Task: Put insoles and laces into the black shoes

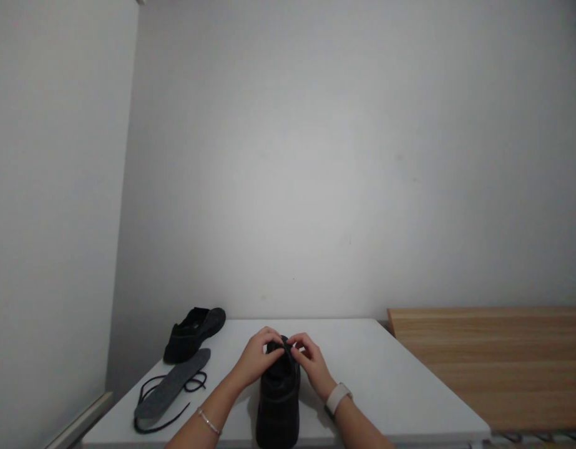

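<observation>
A black shoe (pixel 278 399) lies on the white table (pixel 390 380), toe pointing away from me. My left hand (pixel 257 358) curls over the far left of its upper, fingers pinched at the top. My right hand (pixel 311 362), with a pale watch band on the wrist, pinches the same spot from the right. What the fingertips hold there is too small to make out. A thin bracelet sits on my left wrist.
At the table's back left stands a second black shoe (pixel 194 333). In front of it a grey insole (pixel 170 386) lies over a loose black lace (pixel 161 405). A wooden surface (pixel 493 362) adjoins the table on the right. Bare walls rise behind and left.
</observation>
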Tool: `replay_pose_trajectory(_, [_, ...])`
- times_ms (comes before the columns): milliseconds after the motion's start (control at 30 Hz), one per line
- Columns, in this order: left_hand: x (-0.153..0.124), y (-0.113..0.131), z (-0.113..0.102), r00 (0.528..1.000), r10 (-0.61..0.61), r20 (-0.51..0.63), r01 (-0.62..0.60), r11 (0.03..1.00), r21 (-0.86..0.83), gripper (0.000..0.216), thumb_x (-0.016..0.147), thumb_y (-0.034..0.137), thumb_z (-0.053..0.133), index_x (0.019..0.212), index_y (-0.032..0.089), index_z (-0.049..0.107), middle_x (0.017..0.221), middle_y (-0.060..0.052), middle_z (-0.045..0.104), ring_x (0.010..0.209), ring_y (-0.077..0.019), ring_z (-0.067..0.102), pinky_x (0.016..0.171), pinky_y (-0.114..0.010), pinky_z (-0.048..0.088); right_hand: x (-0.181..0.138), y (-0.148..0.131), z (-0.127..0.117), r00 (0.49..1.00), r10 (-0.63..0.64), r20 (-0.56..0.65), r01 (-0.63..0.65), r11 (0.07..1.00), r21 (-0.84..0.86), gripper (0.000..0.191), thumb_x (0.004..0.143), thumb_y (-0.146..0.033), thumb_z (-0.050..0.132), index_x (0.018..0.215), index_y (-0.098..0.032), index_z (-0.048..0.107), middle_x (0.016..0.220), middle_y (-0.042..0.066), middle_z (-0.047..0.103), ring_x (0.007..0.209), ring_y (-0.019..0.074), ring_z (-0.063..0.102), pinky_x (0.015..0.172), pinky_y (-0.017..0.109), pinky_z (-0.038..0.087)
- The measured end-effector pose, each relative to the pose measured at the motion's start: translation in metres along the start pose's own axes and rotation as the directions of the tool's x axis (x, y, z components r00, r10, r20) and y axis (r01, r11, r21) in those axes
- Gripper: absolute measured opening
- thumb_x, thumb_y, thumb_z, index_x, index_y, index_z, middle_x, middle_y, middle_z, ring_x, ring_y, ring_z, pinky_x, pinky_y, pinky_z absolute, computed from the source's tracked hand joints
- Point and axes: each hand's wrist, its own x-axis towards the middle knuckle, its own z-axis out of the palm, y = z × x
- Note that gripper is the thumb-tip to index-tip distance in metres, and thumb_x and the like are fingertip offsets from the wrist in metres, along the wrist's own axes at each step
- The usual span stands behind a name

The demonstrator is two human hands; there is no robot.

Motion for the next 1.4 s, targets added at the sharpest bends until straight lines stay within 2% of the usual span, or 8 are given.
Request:
replay_pose_trajectory(100, [0.009, -0.017, 0.01, 0.999, -0.044, -0.03, 0.042, 0.997, -0.067, 0.013, 0.085, 0.028, 0.071, 0.085, 0.015, 0.066, 0.097, -0.004, 0.066, 0.099, -0.023, 0.06, 0.096, -0.047, 0.043, 0.012, 0.006, -0.005, 1.0, 0.014, 0.005, -0.014, 1.0, 0.006, 0.027, 0.094, -0.042, 0.059, 0.101, -0.016, 0.063, 0.101, 0.005, 0.064, 0.091, 0.0203, 0.062, 0.08, 0.039, 0.051])
replay_pose_trajectory(233, [0.014, -0.032, 0.019, 0.995, -0.096, -0.012, 0.09, 0.965, -0.248, 0.021, 0.091, 0.035, 0.065, 0.091, 0.014, 0.067, 0.105, -0.006, 0.068, 0.102, -0.0235, 0.062, 0.095, -0.047, 0.046, 0.023, 0.01, -0.003, 1.0, -0.003, 0.016, 0.003, 1.0, 0.001, 0.03, 0.095, -0.044, 0.057, 0.099, -0.015, 0.064, 0.098, 0.005, 0.066, 0.091, 0.0206, 0.063, 0.083, 0.041, 0.051])
replay_pose_trajectory(367, [0.012, -0.039, 0.021, 0.992, -0.125, 0.021, 0.122, 0.892, -0.436, 0.026, 0.092, 0.039, 0.062, 0.094, 0.014, 0.066, 0.108, -0.007, 0.068, 0.098, -0.0226, 0.065, 0.089, -0.044, 0.051, 0.02, 0.012, 0.002, 0.999, -0.038, 0.018, 0.038, 0.999, -0.005, 0.033, 0.094, -0.047, 0.057, 0.101, -0.015, 0.064, 0.098, 0.005, 0.066, 0.09, 0.0204, 0.064, 0.079, 0.039, 0.053])
replay_pose_trajectory(467, [0.01, -0.043, 0.022, 0.988, -0.154, 0.032, 0.147, 0.825, -0.545, 0.027, 0.094, 0.04, 0.061, 0.103, 0.014, 0.065, 0.105, -0.007, 0.068, 0.096, -0.0224, 0.066, 0.088, -0.044, 0.052, 0.016, 0.01, 0.005, 0.998, -0.056, 0.016, 0.056, 0.998, -0.025, 0.033, 0.091, -0.045, 0.063, 0.106, -0.016, 0.063, 0.105, 0.006, 0.065, 0.097, 0.0227, 0.063, 0.084, 0.042, 0.051])
replay_pose_trajectory(567, [0.009, -0.046, 0.025, 0.982, -0.189, 0.025, 0.164, 0.771, -0.615, 0.026, 0.094, 0.038, 0.06, 0.104, 0.014, 0.064, 0.103, -0.006, 0.068, 0.095, -0.0221, 0.066, 0.088, -0.044, 0.052, 0.016, 0.008, 0.008, 0.998, -0.055, 0.02, 0.056, 0.997, -0.047, 0.031, 0.089, -0.041, 0.066, 0.107, -0.016, 0.063, 0.108, 0.006, 0.064, 0.102, 0.0242, 0.061, 0.089, 0.046, 0.05])
replay_pose_trajectory(833, [0.005, -0.05, 0.027, 0.972, -0.235, 0.003, 0.176, 0.722, -0.669, 0.023, 0.094, 0.034, 0.062, 0.105, 0.014, 0.064, 0.109, -0.007, 0.066, 0.097, -0.0223, 0.065, 0.086, -0.043, 0.054, 0.02, 0.008, 0.023, 0.999, -0.054, -0.002, 0.054, 0.998, -0.035, 0.028, 0.094, -0.036, 0.061, 0.114, -0.016, 0.061, 0.115, 0.008, 0.063, 0.102, 0.0234, 0.062, 0.089, 0.046, 0.052])
replay_pose_trajectory(1167, [0.0, -0.05, 0.027, 0.971, -0.238, 0.006, 0.174, 0.691, -0.702, 0.024, 0.094, 0.033, 0.062, 0.108, 0.014, 0.064, 0.115, -0.008, 0.065, 0.103, -0.024, 0.063, 0.09, -0.046, 0.052, 0.01, 0.005, 0.026, 0.995, -0.085, -0.043, 0.084, 0.996, -0.021, 0.034, 0.093, -0.036, 0.063, 0.12, -0.017, 0.058, 0.113, 0.007, 0.063, 0.105, 0.0251, 0.062, 0.093, 0.049, 0.049])
replay_pose_trajectory(1400, [-0.002, -0.039, 0.023, 0.974, -0.218, 0.057, 0.193, 0.679, -0.708, 0.025, 0.094, 0.034, 0.062, 0.11, 0.014, 0.064, 0.117, -0.008, 0.065, 0.106, -0.0247, 0.063, 0.093, -0.047, 0.05, 0.008, 0.002, 0.027, 0.981, -0.153, -0.117, 0.136, 0.98, -0.143, 0.025, 0.092, -0.037, 0.063, 0.105, -0.016, 0.061, 0.103, 0.005, 0.063, 0.094, 0.0215, 0.062, 0.084, 0.042, 0.051])
